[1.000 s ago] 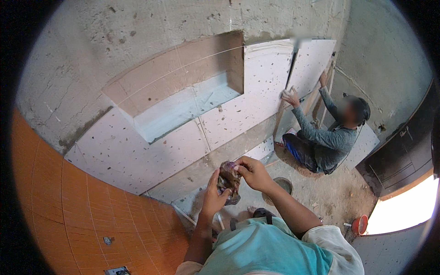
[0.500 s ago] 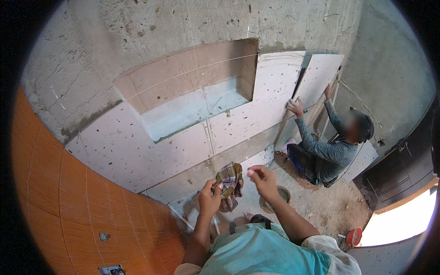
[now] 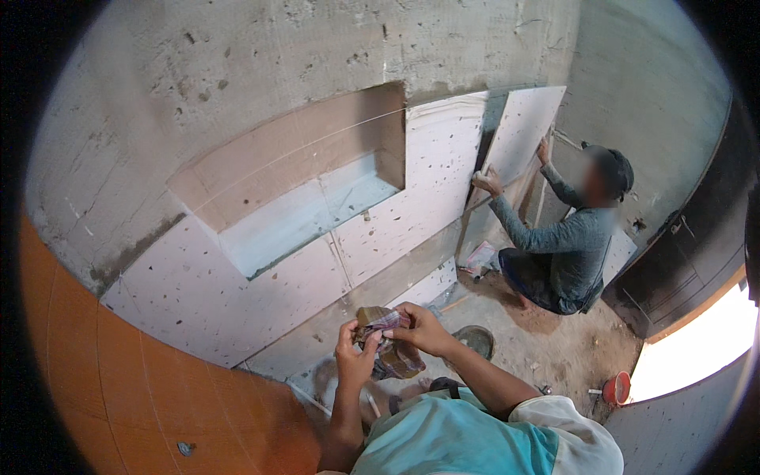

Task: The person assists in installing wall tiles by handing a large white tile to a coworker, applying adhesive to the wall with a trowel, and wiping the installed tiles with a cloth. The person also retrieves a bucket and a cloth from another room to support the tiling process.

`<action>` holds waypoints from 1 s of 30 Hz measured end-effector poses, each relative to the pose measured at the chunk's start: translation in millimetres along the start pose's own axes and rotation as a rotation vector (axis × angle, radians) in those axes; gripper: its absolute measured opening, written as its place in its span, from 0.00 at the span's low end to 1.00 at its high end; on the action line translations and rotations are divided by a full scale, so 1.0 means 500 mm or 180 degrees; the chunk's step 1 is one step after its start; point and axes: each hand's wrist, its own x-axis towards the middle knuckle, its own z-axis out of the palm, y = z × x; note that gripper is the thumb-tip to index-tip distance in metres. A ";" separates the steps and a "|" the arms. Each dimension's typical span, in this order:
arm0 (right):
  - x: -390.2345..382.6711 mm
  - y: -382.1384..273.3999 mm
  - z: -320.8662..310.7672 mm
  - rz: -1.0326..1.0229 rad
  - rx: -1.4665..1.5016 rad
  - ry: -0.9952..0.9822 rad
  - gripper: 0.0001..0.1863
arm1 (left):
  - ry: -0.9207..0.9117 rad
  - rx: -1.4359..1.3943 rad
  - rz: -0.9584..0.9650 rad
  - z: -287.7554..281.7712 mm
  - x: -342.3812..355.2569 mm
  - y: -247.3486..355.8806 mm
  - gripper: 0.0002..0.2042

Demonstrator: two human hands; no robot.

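A crumpled plaid cloth (image 3: pixel 402 360), brownish with purplish checks, hangs between my two hands in front of my body. My left hand (image 3: pixel 356 348) pinches it from the left side, thumb across the fabric. On the other side my right hand (image 3: pixel 421 328) is closed on the cloth too, its fingertips close to my left thumb. Folds of the fabric cover part of the fingers, and whether anything lies inside the cloth is hidden.
At the right, a crouching co-worker (image 3: pixel 566 245) holds a white speckled tile (image 3: pixel 522 134) against the wall. Similar tiles (image 3: pixel 372 241) surround a recessed niche (image 3: pixel 309 198). A round basin (image 3: pixel 476 342) and a red bucket (image 3: pixel 617 388) stand on the floor. An orange wall (image 3: pixel 150 380) rises at left.
My right hand has moved left and taken hold of the cloth; before, it was raised apart from it. My view has shifted slightly. The co-worker still holds the tile.
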 end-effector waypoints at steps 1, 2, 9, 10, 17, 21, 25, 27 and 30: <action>0.005 -0.002 0.001 -0.0015 -0.0003 0.0125 0.19 | 0.0112 -0.0082 0.0315 0.003 0.000 0.002 0.24; 0.008 -0.004 0.003 -0.0244 0.0188 0.0092 0.20 | 0.0241 -0.0080 0.0519 0.005 -0.001 0.003 0.24; 0.018 -0.025 0.020 -0.0361 0.0669 0.0479 0.27 | -0.0498 -0.0426 0.0385 0.001 0.018 0.012 0.21; 0.019 -0.026 0.023 -0.0395 0.0515 0.0685 0.27 | -0.0467 -0.0484 0.0355 0.002 0.021 0.012 0.20; 0.005 0.002 0.018 -0.0344 0.0384 0.0537 0.34 | 0.0324 -0.0496 0.0531 0.009 0.035 0.024 0.13; -0.009 0.005 0.018 -0.0030 0.0242 0.0404 0.37 | 0.0405 -0.0635 0.0670 0.016 0.045 0.027 0.12; -0.009 -0.015 0.039 -0.0463 0.0412 0.0522 0.27 | 0.0159 -0.0217 0.0500 0.042 0.041 0.024 0.10; -0.011 -0.025 0.035 -0.0181 0.0213 0.0607 0.20 | -0.0166 0.0007 0.0326 0.049 0.039 0.032 0.10; -0.011 -0.031 0.019 0.0023 0.0509 0.0972 0.17 | -0.0786 0.0120 0.0018 0.049 0.055 0.063 0.13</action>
